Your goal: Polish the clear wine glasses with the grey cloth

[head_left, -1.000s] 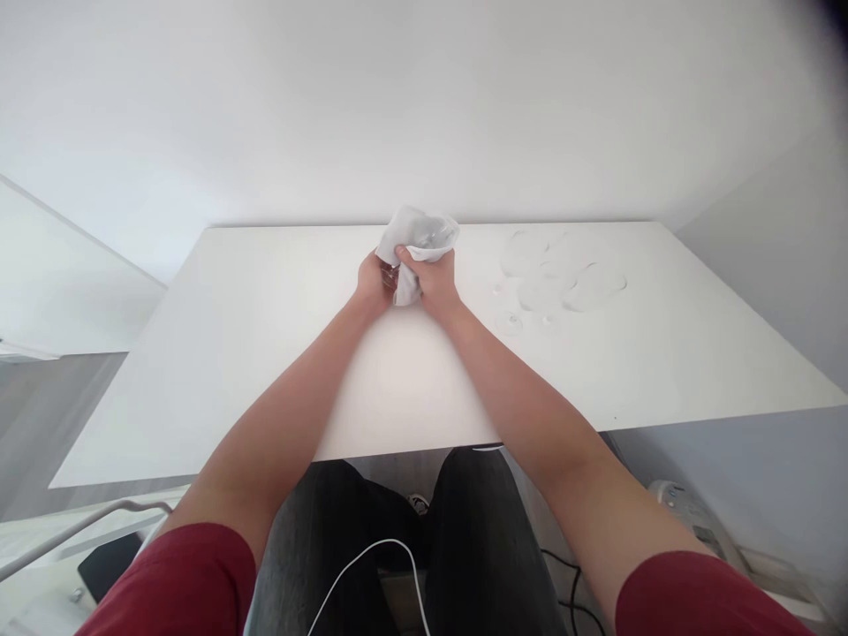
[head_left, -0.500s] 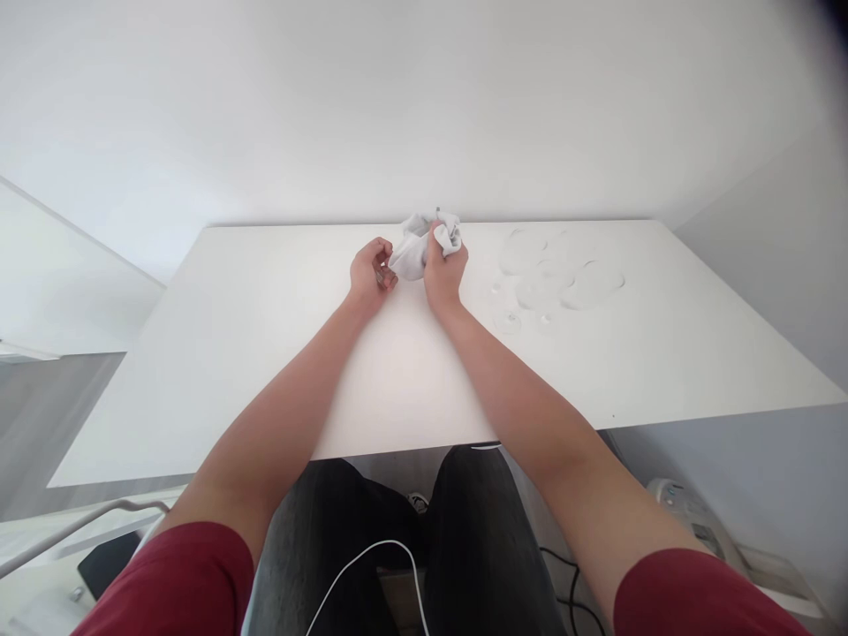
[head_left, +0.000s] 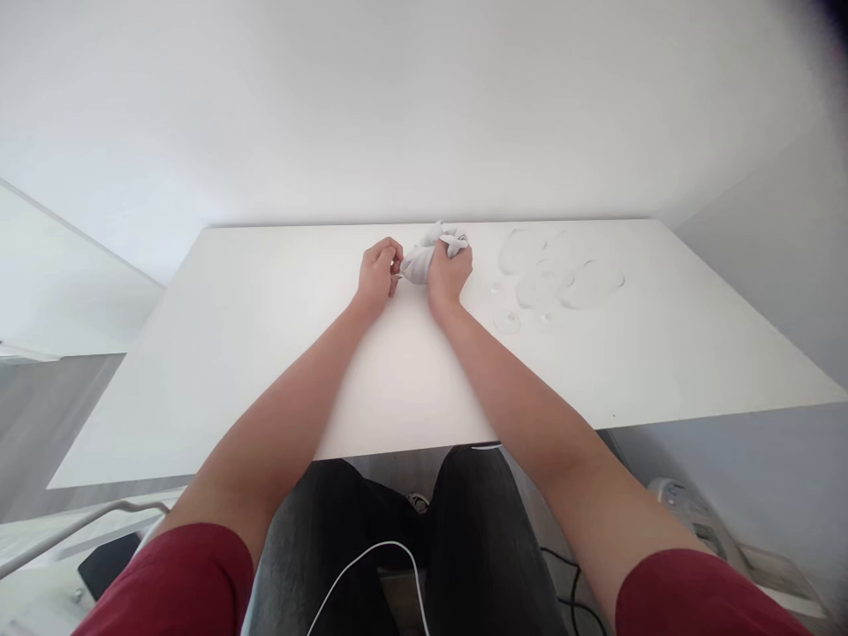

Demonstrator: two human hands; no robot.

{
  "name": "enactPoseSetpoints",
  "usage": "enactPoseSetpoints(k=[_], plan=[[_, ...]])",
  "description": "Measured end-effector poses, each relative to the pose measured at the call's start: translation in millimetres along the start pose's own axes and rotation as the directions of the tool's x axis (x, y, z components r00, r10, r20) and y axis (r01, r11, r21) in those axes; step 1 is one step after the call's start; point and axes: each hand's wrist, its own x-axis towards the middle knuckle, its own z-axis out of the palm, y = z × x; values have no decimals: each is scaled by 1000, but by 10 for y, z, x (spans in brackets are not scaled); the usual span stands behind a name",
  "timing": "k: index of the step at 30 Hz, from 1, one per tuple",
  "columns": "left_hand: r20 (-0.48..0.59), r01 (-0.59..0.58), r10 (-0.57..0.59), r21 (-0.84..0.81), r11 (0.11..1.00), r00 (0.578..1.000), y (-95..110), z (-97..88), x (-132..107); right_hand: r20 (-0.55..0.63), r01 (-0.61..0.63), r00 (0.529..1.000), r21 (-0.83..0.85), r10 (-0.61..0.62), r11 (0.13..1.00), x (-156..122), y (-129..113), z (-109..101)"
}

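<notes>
One white surface (head_left: 218, 318) is observed, set against a wall (head_left: 424, 106). At far left, a grey cable (head_left: 72, 536) is noted, with a dark object (head_left: 109, 565) just below it, not identified. Farther right, the left hand (head_left: 379, 269) is held at the rear half of the surface, fingers curled and narrow; a small pale bit is seen at its fingertips, but whether anything is gripped cannot be told. The cloth (head_left: 417, 265), pale and twisted, is located between the hands, its left end close to the left fingertips. Its right part is clasped by the right hand (head_left: 451, 272), with folds protruding above the thumb. Right of this, well apart from the left hand, several clear pieces (head_left: 589, 284) are laid near together, outlines rounded and faint.
</notes>
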Motion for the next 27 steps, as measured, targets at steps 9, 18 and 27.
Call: enactPoseSetpoints(k=[9,18,27], plan=[[34,-9,11,-49,999,999,95,46,-81,35,89,996,-146,-85,985,18,-16,-23],[-26,150,-161,-239,959,987,106,-49,-5,113,205,974,-93,-194,974,-59,-209,-85],[-44,208,-247,-407,889,968,67,-122,65,155,88,980,201,-121,976,-55,2,-2]])
